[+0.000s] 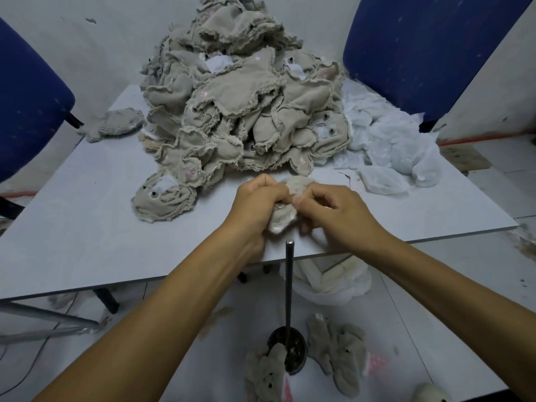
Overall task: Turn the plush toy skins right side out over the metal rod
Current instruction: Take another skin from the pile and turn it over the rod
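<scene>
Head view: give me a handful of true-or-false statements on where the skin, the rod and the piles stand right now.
1. Both the left hand and the right hand grip one plush toy skin. True.
2. That skin is already pushed down over the metal rod. False: the rod's tip is bare, just below the skin.
3. The pile of inside-out skins sits on the table. True.
4. The rod's round base stands on the table. False: it stands on the floor.
5. Furry skins lie on the floor beside the base. True.
</scene>
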Demonstrator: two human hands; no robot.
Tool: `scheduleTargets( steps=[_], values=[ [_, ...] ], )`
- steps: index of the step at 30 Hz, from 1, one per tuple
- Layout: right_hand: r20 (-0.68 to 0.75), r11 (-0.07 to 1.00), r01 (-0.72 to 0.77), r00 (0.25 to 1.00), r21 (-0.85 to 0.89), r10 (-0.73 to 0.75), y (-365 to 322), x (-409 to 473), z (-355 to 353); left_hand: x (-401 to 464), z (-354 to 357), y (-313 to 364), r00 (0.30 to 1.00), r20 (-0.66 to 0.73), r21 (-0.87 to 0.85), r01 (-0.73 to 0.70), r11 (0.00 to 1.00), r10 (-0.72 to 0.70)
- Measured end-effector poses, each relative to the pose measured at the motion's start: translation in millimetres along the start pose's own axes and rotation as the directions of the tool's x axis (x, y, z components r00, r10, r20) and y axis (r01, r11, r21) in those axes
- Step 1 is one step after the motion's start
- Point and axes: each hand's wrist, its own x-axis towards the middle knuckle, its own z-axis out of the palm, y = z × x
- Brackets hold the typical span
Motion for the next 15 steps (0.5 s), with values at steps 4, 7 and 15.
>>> scheduleTargets(
  steps=[4,7,15],
  values=[
    [0.119,1.000,0.002,0.993,0.001,-0.002,-6,-10,3,0,-1,1,0.997,-0.074,0.019,-0.010,1.000,0.012],
    [0.057,0.997,0.011,0.998,-0.081,-0.007,-8,-13,12,1,1,-5,0.989,-0.144,0.045,-0.027,0.999,0.033],
    [-0.122,0.943,0.151,0.974,-0.295,-0.194,-4,-9,12,-6,3,1,0.996,0.090,-0.146,0.026,0.989,-0.013]
  ],
)
